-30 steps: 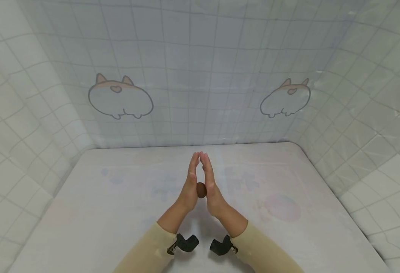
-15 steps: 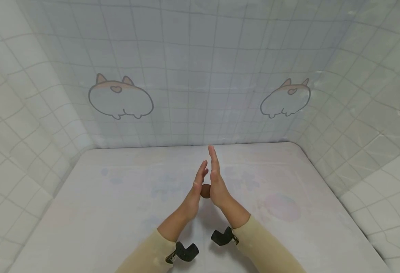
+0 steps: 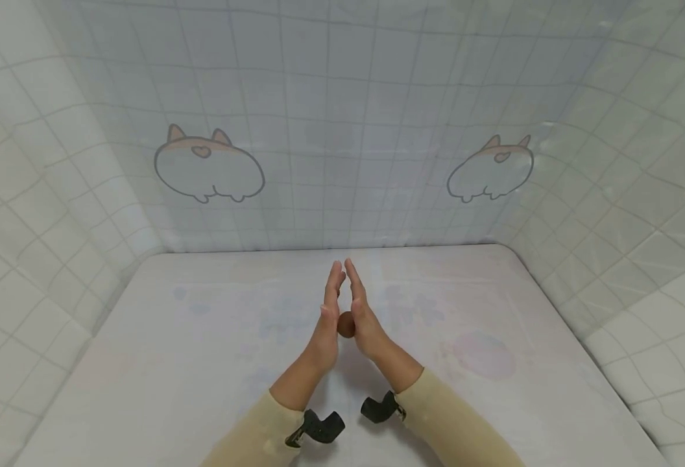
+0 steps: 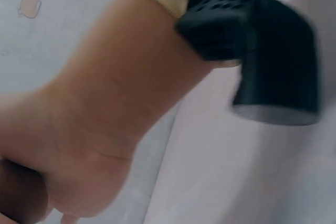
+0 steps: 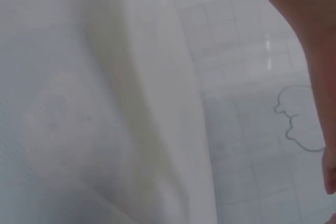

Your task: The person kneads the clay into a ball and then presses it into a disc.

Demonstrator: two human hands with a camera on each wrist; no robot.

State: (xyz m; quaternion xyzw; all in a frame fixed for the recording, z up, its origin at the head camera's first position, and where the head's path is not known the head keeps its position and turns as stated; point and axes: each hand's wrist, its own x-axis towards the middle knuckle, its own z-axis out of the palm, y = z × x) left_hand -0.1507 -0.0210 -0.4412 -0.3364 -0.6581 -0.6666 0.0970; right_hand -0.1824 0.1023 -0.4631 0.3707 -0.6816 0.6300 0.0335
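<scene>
A small brown ball [image 3: 346, 324] sits between the two palms in the head view, above the pale tabletop. My left hand [image 3: 327, 324] presses it from the left with its fingers straight and pointing away from me. From the other side my right hand [image 3: 366, 321] presses it, also with straight fingers. The fingertips of both hands come close together at the top. In the left wrist view the ball [image 4: 21, 192] is dark and partly covered by the left hand [image 4: 79, 156]. Only the edge of the right hand [image 5: 329, 174] shows in the right wrist view.
The table [image 3: 173, 363] has a white cover with faint pastel prints. Grid-patterned sheeting [image 3: 342, 130] with cartoon animals rises behind it and on both sides. A black curved piece [image 3: 324, 427] is strapped at the left cuff, and another black piece [image 3: 379, 408] at the right cuff.
The hands slide against each other with the ball between them. Half a second ago the right hand was farther forward; now the fingertips are nearly level, and the ball has shifted slightly left.
</scene>
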